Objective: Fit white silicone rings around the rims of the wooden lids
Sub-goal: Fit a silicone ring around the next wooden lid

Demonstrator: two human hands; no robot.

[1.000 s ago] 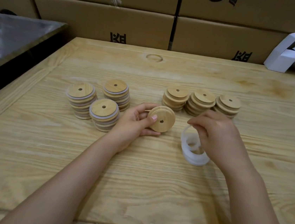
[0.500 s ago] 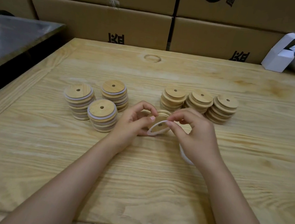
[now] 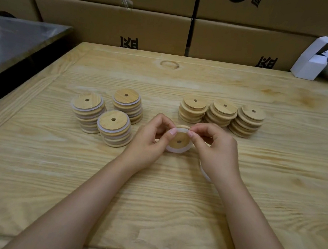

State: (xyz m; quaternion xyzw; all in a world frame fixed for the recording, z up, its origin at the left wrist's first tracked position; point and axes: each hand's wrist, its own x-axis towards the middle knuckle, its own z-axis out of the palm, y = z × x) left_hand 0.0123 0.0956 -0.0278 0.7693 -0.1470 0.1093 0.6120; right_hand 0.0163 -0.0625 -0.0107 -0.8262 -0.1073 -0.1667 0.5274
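Observation:
A round wooden lid point(image 3: 179, 140) with a centre hole is held tilted above the table between both hands. A white silicone ring point(image 3: 176, 150) lies around its lower rim and runs up to its top edge. My left hand point(image 3: 149, 141) grips the lid's left side, thumb on the ring. My right hand point(image 3: 215, 148) pinches the ring at the lid's top right. Three stacks of lids with white rings point(image 3: 113, 126) stand to the left. Three stacks of bare lids point(image 3: 221, 114) stand behind the hands. A pile of loose rings point(image 3: 202, 171) is mostly hidden under my right wrist.
The work sits on a pale wooden table point(image 3: 151, 194). Cardboard boxes point(image 3: 113, 24) line the back wall. White folded cartons point(image 3: 327, 61) lie at the back right. A metal-topped surface point(image 3: 15, 42) borders the table on the left.
My right hand took a ring from the pile, brought it left to the lid, and now the ring sits around most of the lid's rim. The left hand kept hold of the lid.

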